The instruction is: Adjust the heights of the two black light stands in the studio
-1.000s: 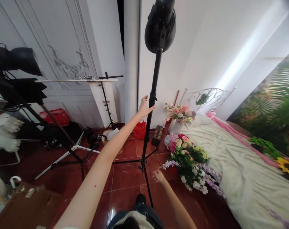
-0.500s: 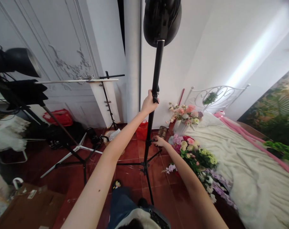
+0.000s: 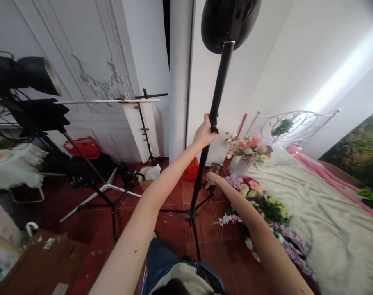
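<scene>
A black light stand (image 3: pixel 221 84) rises in front of me, leaning slightly to the right, with a glossy black lamp head (image 3: pixel 231 24) at its top, partly cut off by the frame. My left hand (image 3: pixel 204 134) is wrapped round the pole just at its upper collar. Lower down, my right hand (image 3: pixel 212 180) has its fingers curled at the knob on the lower collar; the fingertips are partly hidden. The stand's legs (image 3: pixel 196 239) are spread on the red tiled floor (image 3: pixel 212 246).
On the left stand another studio lamp (image 3: pixel 35 76) and its tripod legs (image 3: pixel 112 213), near a cardboard box (image 3: pixel 42 262). Artificial flowers (image 3: pixel 260 196) lie beside a bed with a cream cover (image 3: pixel 321 192) at right. A red bag (image 3: pixel 191 170) sits behind the pole.
The stand and both hands appear farther right as the view shifts left. The lamp head tilts more rightward in view. My right hand's fingers have turned and curled more at the knob.
</scene>
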Demonstrator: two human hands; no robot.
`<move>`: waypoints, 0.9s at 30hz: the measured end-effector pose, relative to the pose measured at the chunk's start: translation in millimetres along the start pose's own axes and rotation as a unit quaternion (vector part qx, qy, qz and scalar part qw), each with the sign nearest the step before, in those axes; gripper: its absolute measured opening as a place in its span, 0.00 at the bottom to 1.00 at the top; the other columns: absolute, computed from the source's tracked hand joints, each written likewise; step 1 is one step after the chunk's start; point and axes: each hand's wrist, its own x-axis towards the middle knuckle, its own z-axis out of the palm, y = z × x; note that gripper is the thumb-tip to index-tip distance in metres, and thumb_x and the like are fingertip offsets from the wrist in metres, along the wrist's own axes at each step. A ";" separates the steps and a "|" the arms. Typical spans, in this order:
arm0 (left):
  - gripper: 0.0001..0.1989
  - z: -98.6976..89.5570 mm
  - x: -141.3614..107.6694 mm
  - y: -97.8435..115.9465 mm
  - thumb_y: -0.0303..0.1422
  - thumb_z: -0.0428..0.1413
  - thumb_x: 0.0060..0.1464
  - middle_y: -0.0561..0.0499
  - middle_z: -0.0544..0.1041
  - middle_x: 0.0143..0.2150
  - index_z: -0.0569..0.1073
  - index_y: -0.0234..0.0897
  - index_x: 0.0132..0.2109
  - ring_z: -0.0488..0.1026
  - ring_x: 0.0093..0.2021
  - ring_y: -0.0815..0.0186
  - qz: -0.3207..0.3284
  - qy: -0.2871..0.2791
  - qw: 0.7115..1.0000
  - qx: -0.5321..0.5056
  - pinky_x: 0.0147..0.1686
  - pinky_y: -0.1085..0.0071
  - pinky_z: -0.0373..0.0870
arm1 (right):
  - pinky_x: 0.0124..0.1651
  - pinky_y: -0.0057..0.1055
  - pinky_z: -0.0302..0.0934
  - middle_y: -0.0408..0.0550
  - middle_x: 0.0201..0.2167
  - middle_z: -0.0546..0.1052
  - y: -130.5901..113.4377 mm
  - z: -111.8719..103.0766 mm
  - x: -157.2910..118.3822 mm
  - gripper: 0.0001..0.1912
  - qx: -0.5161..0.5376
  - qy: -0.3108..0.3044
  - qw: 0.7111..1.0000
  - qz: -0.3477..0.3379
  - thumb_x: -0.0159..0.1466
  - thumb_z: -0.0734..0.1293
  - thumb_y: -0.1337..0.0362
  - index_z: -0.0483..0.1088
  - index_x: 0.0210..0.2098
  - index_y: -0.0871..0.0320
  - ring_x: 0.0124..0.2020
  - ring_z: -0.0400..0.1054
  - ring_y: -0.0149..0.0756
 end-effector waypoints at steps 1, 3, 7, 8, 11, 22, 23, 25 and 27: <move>0.27 0.2 0.0 -0.2 0.29 0.52 0.54 0.48 0.73 0.40 0.54 0.39 0.59 0.73 0.40 0.61 -0.003 0.000 1.000 0.002 0.44 0.64 0.68 | 0.28 0.20 0.45 0.44 0.22 0.73 2.7 -0.4 -0.8 0.14 -0.044 -0.074 0.995 -0.043 0.53 0.68 0.67 0.68 0.18 0.75 0.25 0.62 0.18; 0.27 0.9 0.0 -0.1 0.29 0.52 0.54 0.48 0.73 0.40 0.54 0.39 0.59 0.73 0.40 0.61 -0.007 0.001 1.000 0.005 0.44 0.65 0.68 | 0.32 0.21 0.48 0.52 0.35 0.76 9.8 0.9 -5.7 0.13 -0.128 -0.154 0.970 -0.137 0.51 0.72 0.66 0.71 0.29 0.74 0.35 0.66 0.25; 0.26 2.1 0.0 2.2 0.28 0.51 0.54 0.48 0.73 0.40 0.54 0.39 0.59 0.72 0.38 0.63 -0.006 0.006 1.000 0.008 0.42 0.66 0.68 | 0.38 0.23 0.55 0.58 0.46 0.72 26.1 18.6 -25.6 0.15 -0.194 -0.058 0.956 -0.214 0.56 0.71 0.69 0.69 0.42 0.66 0.49 0.63 0.38; 0.26 2.2 0.1 2.9 0.28 0.50 0.54 0.48 0.73 0.40 0.54 0.39 0.59 0.72 0.37 0.63 -0.004 0.007 1.000 0.010 0.41 0.66 0.67 | 0.39 0.24 0.57 0.58 0.47 0.72 30.0 25.8 -31.1 0.13 -0.201 -0.035 0.956 -0.213 0.59 0.69 0.70 0.68 0.44 0.65 0.50 0.62 0.39; 0.25 2.2 0.5 4.1 0.29 0.50 0.55 0.49 0.73 0.39 0.53 0.41 0.59 0.72 0.36 0.64 -0.004 0.005 1.000 0.029 0.38 0.68 0.67 | 0.41 0.26 0.60 0.57 0.47 0.71 40.4 46.5 -43.3 0.11 -0.222 0.009 0.953 -0.205 0.64 0.60 0.72 0.66 0.46 0.62 0.50 0.62 0.39; 0.25 5.5 4.5 -2.2 0.29 0.49 0.55 0.50 0.73 0.37 0.54 0.43 0.59 0.71 0.33 0.65 0.003 0.002 0.998 0.057 0.33 0.69 0.66 | 0.43 0.33 0.65 0.62 0.45 0.76 37.3 38.6 -6.2 0.17 -0.263 -0.169 0.941 -0.132 0.66 0.58 0.60 0.68 0.49 0.62 0.46 0.72 0.45; 0.25 5.5 4.6 -2.3 0.29 0.49 0.55 0.50 0.73 0.37 0.54 0.43 0.59 0.71 0.33 0.65 0.004 0.003 0.998 0.055 0.33 0.69 0.66 | 0.43 0.34 0.65 0.63 0.45 0.76 35.2 39.8 -2.4 0.17 -0.266 -0.190 0.936 -0.128 0.66 0.58 0.59 0.69 0.48 0.62 0.46 0.73 0.46; 0.25 4.9 4.4 -2.2 0.28 0.50 0.54 0.50 0.73 0.38 0.55 0.44 0.58 0.71 0.33 0.65 0.005 0.005 0.999 0.050 0.34 0.69 0.66 | 0.43 0.34 0.66 0.62 0.45 0.77 32.1 43.9 2.5 0.16 -0.268 -0.211 0.931 -0.129 0.66 0.59 0.60 0.71 0.46 0.62 0.46 0.73 0.46; 0.25 3.7 3.7 -1.6 0.28 0.50 0.54 0.50 0.74 0.38 0.55 0.43 0.58 0.71 0.33 0.65 0.005 0.004 0.999 0.041 0.34 0.69 0.67 | 0.43 0.33 0.66 0.61 0.44 0.77 30.7 47.8 3.7 0.15 -0.271 -0.213 0.929 -0.133 0.66 0.59 0.62 0.72 0.45 0.62 0.46 0.73 0.45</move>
